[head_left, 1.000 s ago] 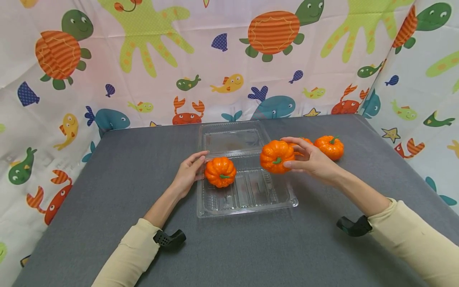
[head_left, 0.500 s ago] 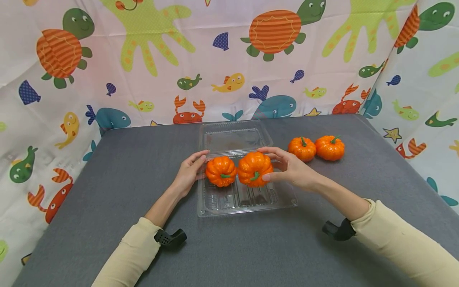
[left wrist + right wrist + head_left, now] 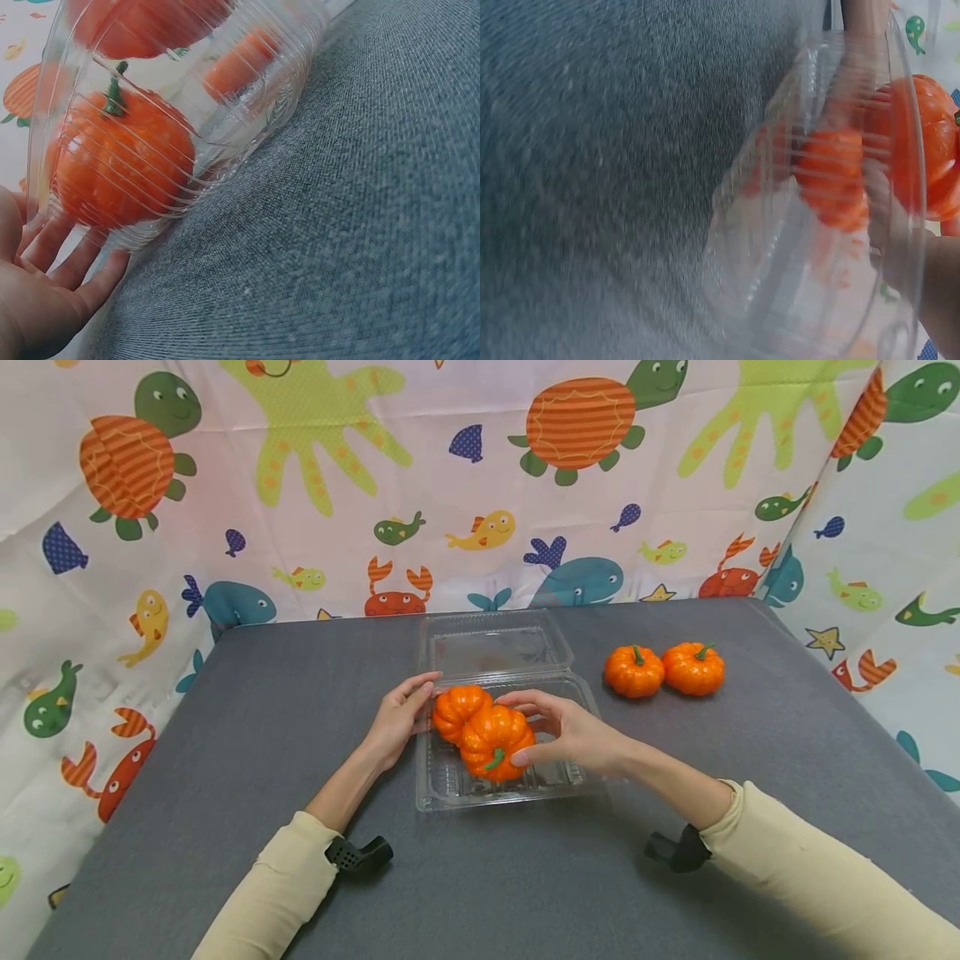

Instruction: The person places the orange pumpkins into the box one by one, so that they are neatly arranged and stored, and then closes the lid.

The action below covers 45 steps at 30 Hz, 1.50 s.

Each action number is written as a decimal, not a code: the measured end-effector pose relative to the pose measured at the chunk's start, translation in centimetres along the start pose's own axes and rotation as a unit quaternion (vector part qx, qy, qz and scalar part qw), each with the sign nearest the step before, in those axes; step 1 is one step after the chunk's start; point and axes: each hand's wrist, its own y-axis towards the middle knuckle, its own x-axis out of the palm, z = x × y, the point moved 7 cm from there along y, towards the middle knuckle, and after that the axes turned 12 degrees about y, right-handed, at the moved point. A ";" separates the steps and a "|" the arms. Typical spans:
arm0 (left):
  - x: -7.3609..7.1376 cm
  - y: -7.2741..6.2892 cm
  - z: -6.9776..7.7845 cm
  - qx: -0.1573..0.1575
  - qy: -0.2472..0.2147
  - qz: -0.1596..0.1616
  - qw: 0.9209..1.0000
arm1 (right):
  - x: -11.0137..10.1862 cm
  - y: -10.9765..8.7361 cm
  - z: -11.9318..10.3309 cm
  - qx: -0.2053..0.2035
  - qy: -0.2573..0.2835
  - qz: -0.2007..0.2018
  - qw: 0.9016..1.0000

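Right hand: pinching glossy, ribbed, green-stemmed orange pumpkin over clear plastic hinged container. Left hand: loosely spread at container's nine o'clock. Second glossy orange pumpkin: inside, ten o'clock.

The pumpkins look glossy, the container shiny clear plastic, the tabletop matt woven cloth.
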 end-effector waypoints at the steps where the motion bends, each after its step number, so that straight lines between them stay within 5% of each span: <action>1: 0.0 0.0 0.0 0.000 0.000 0.000 1.000 | 0.1 0.1 0.1 0.004 0.000 0.000 1.000; 22: -0.1 -0.1 0.0 -0.010 -0.005 0.001 1.000 | 1.9 1.1 1.4 -0.041 -0.084 -0.008 0.996; 31: -0.1 -0.1 0.2 0.001 -0.015 0.001 1.000 | 2.3 1.4 1.1 -0.068 -0.204 0.048 0.975; 45: 0.2 0.1 0.1 0.007 -0.012 -0.003 1.000 | 2.8 1.5 1.3 -0.062 -0.250 0.045 0.965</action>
